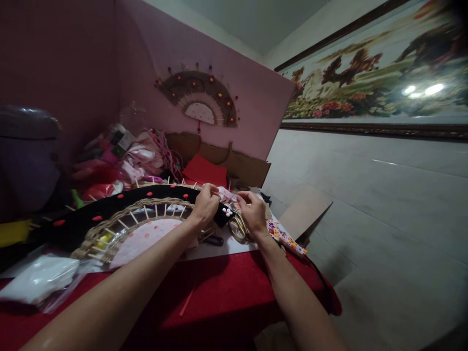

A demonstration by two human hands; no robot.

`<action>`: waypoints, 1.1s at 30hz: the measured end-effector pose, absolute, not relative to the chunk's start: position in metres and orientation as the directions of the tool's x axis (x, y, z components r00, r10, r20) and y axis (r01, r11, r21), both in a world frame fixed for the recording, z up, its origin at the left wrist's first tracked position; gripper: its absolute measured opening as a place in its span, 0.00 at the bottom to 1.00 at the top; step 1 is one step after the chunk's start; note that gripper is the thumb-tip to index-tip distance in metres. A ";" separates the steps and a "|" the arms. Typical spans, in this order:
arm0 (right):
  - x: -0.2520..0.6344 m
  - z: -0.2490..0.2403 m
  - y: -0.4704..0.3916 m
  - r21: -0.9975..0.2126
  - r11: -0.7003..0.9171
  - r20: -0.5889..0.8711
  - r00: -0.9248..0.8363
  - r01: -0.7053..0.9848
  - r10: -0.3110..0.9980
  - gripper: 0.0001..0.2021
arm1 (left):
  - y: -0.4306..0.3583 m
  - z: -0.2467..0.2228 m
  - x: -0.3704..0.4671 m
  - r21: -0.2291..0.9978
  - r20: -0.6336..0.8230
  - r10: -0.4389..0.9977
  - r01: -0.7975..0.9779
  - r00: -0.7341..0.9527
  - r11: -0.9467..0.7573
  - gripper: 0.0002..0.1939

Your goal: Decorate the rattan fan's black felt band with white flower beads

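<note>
A large half-round fan (pixel 136 202) with a black fabric band, red dots, woven twine and wooden sticks lies across the table. My left hand (pixel 205 205) is closed at the upper right end of the black band, fingertips pinched. Across from it, my right hand (pixel 252 210) is also closed, with thumb and forefinger together. A pale pink cloth piece (pixel 227 194) shows between the two hands. What each pinch holds is too small to make out. Below the fingers, a white flower (pixel 227 212) sits on the band's corner. Yellow-handled scissors (pixel 238 228) lie beneath my right hand.
A finished-looking fan (pixel 199 95) hangs on the pink board. Red sheets (pixel 204 171) and cardboard (pixel 252 168) stand behind the work. A plastic bag of white material (pixel 40 278) lies front left. Flowered fabric (pixel 287 237) rests at the right edge of the red-covered table (pixel 219 292).
</note>
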State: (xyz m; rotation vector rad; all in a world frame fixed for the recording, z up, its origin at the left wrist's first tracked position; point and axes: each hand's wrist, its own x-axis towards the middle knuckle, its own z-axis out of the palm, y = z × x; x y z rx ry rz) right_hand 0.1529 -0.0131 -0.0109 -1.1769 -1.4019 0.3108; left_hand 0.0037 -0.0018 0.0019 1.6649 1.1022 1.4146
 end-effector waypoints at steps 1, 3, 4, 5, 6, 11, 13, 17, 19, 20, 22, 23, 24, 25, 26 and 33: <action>0.150 -0.008 -0.017 -0.719 0.515 0.643 0.165 0.467 0.748 0.06 | -0.004 0.004 0.003 0.907 0.396 0.913 0.117 0.094 -0.405 0.16; 0.145 -0.004 -0.024 -0.640 0.621 0.710 0.039 0.452 0.703 0.07 | -0.009 0.008 0.003 0.919 0.383 0.904 0.020 0.189 -0.394 0.19; 0.143 -0.003 -0.027 -0.617 0.653 0.725 -0.006 0.440 0.689 0.07 | -0.012 0.010 0.003 0.922 0.380 0.895 -0.014 0.233 -0.387 0.19; 0.142 -0.002 -0.029 -0.599 0.672 0.732 -0.041 0.435 0.680 0.07 | -0.015 0.011 0.003 0.925 0.375 0.885 -0.048 0.276 -0.377 0.19; 0.141 -0.001 -0.031 -0.584 0.683 0.735 -0.071 0.438 0.674 0.07 | -0.017 0.012 0.003 0.929 0.368 0.874 -0.087 0.318 -0.359 0.19; 0.140 -0.001 -0.032 -0.564 0.692 0.725 -0.131 0.451 0.676 0.04 | -0.022 0.012 0.003 0.933 0.338 0.826 -0.277 0.451 -0.230 0.18; 0.140 -0.001 -0.032 -0.559 0.698 0.730 -0.132 0.448 0.670 0.05 | -0.021 0.011 0.002 0.922 0.361 0.822 -0.299 0.441 -0.245 0.19; 0.141 -0.001 -0.029 -0.525 0.705 0.733 -0.167 0.476 0.659 0.04 | -0.017 0.009 0.003 0.910 0.385 0.808 -0.329 0.446 -0.252 0.20; 0.142 -0.002 -0.028 -0.507 0.709 0.751 -0.153 0.490 0.642 0.02 | -0.016 0.009 0.003 0.910 0.381 0.819 -0.330 0.428 -0.251 0.20; 0.142 -0.002 -0.027 -0.498 0.713 0.765 -0.137 0.494 0.629 0.01 | -0.015 0.009 0.004 0.911 0.380 0.828 -0.322 0.412 -0.258 0.19; 0.143 -0.003 -0.025 -0.487 0.718 0.793 -0.092 0.497 0.602 0.01 | -0.014 0.009 0.004 0.915 0.375 0.842 -0.298 0.388 -0.271 0.17; 0.144 -0.004 -0.024 -0.488 0.718 0.801 -0.073 0.495 0.595 0.02 | -0.013 0.009 0.004 0.919 0.370 0.845 -0.286 0.386 -0.272 0.15; 0.144 -0.005 -0.023 -0.498 0.716 0.800 -0.058 0.488 0.597 0.02 | -0.012 0.009 0.004 0.922 0.365 0.846 -0.280 0.389 -0.269 0.13; 0.144 -0.005 -0.023 -0.518 0.713 0.793 -0.048 0.472 0.608 0.02 | -0.012 0.008 0.004 0.922 0.363 0.845 -0.280 0.392 -0.267 0.11; 0.143 -0.006 -0.023 -0.547 0.708 0.778 -0.041 0.446 0.627 0.02 | -0.011 0.008 0.004 0.921 0.366 0.846 -0.283 0.388 -0.268 0.10; 0.143 -0.011 -0.021 -0.682 0.678 0.690 -0.065 0.274 0.721 0.06 | -0.009 0.007 0.003 0.901 0.403 0.855 -0.304 0.327 -0.308 0.07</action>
